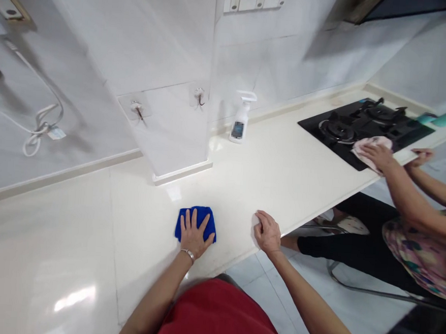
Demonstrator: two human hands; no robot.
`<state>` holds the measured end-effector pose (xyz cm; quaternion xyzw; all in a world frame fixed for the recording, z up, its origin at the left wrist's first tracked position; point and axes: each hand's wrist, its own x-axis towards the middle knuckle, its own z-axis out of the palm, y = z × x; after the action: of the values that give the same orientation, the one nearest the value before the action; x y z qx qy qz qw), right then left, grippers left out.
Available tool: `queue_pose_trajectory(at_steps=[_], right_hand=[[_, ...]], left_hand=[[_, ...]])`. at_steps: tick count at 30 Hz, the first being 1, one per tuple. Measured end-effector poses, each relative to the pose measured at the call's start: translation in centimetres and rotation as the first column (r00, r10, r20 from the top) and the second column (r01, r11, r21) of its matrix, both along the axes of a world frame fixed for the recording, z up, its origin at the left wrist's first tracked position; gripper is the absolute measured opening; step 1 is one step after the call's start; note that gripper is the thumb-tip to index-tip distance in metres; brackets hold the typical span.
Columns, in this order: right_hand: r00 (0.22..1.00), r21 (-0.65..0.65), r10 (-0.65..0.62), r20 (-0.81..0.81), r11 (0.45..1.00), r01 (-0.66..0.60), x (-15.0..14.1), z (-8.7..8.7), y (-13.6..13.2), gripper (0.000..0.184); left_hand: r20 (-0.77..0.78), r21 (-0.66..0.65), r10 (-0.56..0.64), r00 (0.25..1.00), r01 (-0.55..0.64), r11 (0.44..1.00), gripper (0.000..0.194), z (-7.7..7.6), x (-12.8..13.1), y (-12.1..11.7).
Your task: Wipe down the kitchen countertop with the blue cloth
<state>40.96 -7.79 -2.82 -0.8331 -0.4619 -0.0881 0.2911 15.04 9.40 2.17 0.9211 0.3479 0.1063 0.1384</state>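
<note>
Countertop edge (319, 212): near right hand (267, 232), loosely curled, hold hidden
Blue cloth (180, 230): under left hand (195, 233), fingers spread
Pillar (175, 133): juts behind cloth
Spray bottle (240, 120): beside pillar

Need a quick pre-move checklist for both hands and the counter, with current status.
1. Left hand on blue cloth: ok, spread flat over it.
2. Right hand apart from blue cloth: ok, by the counter's front edge.
3. Spray bottle upright, away from both hands: ok.
4. Co-worker's hand with pink cloth apart from ours: ok, at the stove.
5. Surface under blue cloth clean: cannot tell, hidden.
</note>
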Motion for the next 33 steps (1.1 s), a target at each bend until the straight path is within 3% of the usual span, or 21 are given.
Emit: queue_pose_trajectory(at_steps=[4, 8, 13, 16, 19, 22, 28, 33], right_hand=[[0.999, 0.000, 0.008, 0.035, 1.000, -0.008, -0.2, 0.2, 0.2, 0.039], [0.998, -0.038, 0.001, 0.067, 0.999, 0.001, -0.3, 0.1, 0.4, 0.041], [0.998, -0.059, 0.009, 0.058, 0.998, -0.005, -0.5, -0.4, 0.5, 0.046], [0.997, -0.058, 0.008, 0.075, 0.998, -0.003, -1.2, -1.1, 0.8, 0.053], [0.991, -0.075, -0.027, 0.135, 0.997, 0.037, -2.2, -1.8, 1.4, 0.060], [0.980, -0.082, -0.067, 0.186, 0.993, 0.084, -2.9, -2.0, 2.1, 0.068], [0.980, -0.090, -0.086, 0.182, 0.991, 0.104, -2.8, -2.1, 2.0, 0.071], [0.988, -0.109, -0.083, 0.130, 0.989, 0.097, -2.6, -2.4, 1.5, 0.067]], left_hand=[[0.047, 0.009, -0.041, 0.998, 0.041, 0.999, 0.070, 0.0, 1.6, 1.3], [0.050, 0.032, -0.033, 0.998, 0.032, 0.999, 0.062, 0.1, -1.2, 3.0], [0.045, 0.118, 0.226, 0.973, -0.229, 0.966, 0.056, 0.2, -7.8, 8.1], [0.031, 0.166, 0.386, 0.922, -0.386, 0.908, 0.058, 0.4, -11.7, 12.4], [-0.041, 0.156, 0.540, 0.841, -0.529, 0.834, 0.062, 0.7, -13.8, 16.4], [-0.108, 0.184, 0.595, 0.796, -0.572, 0.799, 0.066, 0.3, -13.7, 18.6], [0.086, 0.307, 0.470, 0.878, -0.473, 0.826, 0.064, -1.0, -12.5, 18.7], [0.061, 0.251, 0.415, 0.908, -0.417, 0.874, 0.059, -0.7, -11.4, 21.1]])
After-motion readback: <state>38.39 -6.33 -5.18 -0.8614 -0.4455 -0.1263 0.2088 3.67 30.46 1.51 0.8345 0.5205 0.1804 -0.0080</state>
